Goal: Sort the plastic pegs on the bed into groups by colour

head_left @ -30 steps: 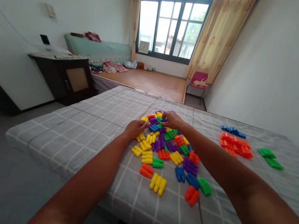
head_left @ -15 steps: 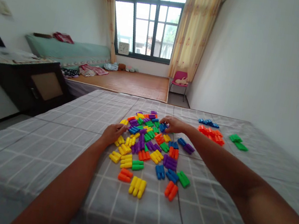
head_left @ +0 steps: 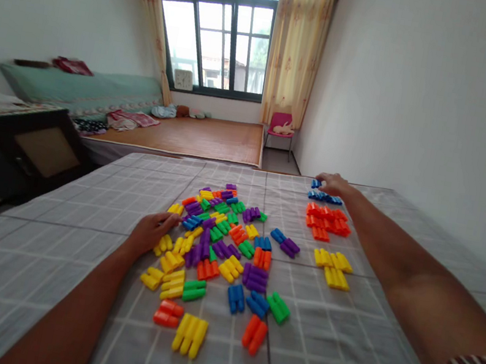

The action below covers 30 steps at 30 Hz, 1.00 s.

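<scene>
My right hand (head_left: 333, 184) is stretched to the far right side of the bed, its fingers closed on a blue plastic block (head_left: 315, 183) made of joined tubes. Just below it lies a row of blue blocks (head_left: 324, 197). My left hand (head_left: 155, 232) rests at the left edge of a mixed pile, with its fingers drawn together beside a blue block (head_left: 192, 223) and yellow blocks (head_left: 176, 209); whether anything is between them is hidden. The pile also holds purple blocks (head_left: 199, 249), green blocks (head_left: 217, 233) and orange blocks (head_left: 208, 270).
Orange blocks (head_left: 327, 220) and yellow blocks (head_left: 331, 268) lie grouped at the right on a grey checked sheet (head_left: 100, 201). Several loose blocks, including a yellow one (head_left: 190, 335), lie near the front. Beyond are a mat-covered platform (head_left: 208, 136) and a pink chair (head_left: 279, 123).
My right hand has moved from the pile to the far right with a blue block. The yellow group now shows; the green group is hidden by my arm. The view has shifted right.
</scene>
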Motion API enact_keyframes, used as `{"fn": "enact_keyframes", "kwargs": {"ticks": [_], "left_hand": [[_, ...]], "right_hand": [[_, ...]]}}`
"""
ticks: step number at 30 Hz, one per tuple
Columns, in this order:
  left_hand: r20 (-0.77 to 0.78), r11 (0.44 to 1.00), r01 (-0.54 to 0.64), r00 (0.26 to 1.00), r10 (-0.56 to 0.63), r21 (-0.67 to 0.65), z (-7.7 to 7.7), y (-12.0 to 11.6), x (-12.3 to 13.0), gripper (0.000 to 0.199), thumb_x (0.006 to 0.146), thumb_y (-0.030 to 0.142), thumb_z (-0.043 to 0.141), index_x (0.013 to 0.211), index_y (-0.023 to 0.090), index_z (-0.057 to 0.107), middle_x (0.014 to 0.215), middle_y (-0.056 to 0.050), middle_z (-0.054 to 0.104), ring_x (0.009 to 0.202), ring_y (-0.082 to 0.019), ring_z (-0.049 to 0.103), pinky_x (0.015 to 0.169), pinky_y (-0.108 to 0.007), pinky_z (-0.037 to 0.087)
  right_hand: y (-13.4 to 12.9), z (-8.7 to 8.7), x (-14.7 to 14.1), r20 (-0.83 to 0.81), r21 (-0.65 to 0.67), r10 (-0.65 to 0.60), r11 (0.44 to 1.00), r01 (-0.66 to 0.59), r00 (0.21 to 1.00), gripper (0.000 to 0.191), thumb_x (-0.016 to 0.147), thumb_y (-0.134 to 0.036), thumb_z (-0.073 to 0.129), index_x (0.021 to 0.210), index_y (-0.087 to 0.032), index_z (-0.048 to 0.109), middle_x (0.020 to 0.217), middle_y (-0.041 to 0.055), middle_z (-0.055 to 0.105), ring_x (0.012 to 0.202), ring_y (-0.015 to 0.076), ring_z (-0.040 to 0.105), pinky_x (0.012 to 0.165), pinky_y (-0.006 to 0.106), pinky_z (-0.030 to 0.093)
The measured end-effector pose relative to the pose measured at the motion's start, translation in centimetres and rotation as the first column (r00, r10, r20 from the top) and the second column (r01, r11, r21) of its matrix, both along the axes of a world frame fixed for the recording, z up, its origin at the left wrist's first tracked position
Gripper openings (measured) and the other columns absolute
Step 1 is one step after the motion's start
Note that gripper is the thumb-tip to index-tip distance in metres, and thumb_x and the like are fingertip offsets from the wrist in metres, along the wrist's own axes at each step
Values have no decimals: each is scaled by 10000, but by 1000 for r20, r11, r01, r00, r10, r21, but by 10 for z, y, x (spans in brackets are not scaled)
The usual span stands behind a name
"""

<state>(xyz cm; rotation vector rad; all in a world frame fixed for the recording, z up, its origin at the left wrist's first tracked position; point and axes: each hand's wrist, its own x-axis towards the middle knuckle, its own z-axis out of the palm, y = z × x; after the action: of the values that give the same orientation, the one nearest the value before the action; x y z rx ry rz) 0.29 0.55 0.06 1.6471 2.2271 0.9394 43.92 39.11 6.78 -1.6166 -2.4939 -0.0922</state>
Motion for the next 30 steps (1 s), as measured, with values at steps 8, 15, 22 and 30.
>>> {"fn": "enact_keyframes", "kwargs": {"ticks": [8, 15, 22, 30], "left_hand": [[46, 1000, -18, 999, 18, -11, 1, -3, 1, 619, 815, 674, 413, 928, 160, 739, 883, -42, 751, 844, -235, 655, 739, -267, 479], [17, 1000, -7, 1000, 7, -13, 1, -2, 1, 607, 827, 659, 407, 919, 163, 744, 877, -33, 747, 842, -232, 650, 733, -259, 470], [1, 1000, 14, 1000, -14, 0, 0, -2, 5, 603, 843, 642, 383, 930, 168, 745, 865, -29, 746, 821, -215, 637, 719, -254, 458], [-31, 999, 36, 999, -34, 42, -5, -2, 6, 572, 868, 576, 367, 921, 149, 744, 813, -34, 729, 729, -185, 622, 653, -254, 422]], "right_hand": [[11, -20, -5, 182, -188, -35, 980, 70, 983, 502, 742, -345, 642, 1243, -342, 625, 1298, 42, 615, 1156, 311, 545, 923, 485, 451], [15, -32, 4, 55, -159, 13, 987, -4, 998, 485, 706, -355, 700, 1188, -321, 667, 1305, 48, 613, 1176, 312, 545, 942, 483, 448], [0, -14, -12, 9, -7, 64, 998, -64, 998, 563, 717, -240, 696, 1270, -297, 608, 1317, 80, 594, 1132, 293, 555, 939, 462, 464], [-142, -9, -140, -207, 29, 682, 721, -693, 701, 271, 832, -200, 580, 1083, -191, 684, 1065, 78, 695, 936, 204, 628, 886, 334, 467]]}}
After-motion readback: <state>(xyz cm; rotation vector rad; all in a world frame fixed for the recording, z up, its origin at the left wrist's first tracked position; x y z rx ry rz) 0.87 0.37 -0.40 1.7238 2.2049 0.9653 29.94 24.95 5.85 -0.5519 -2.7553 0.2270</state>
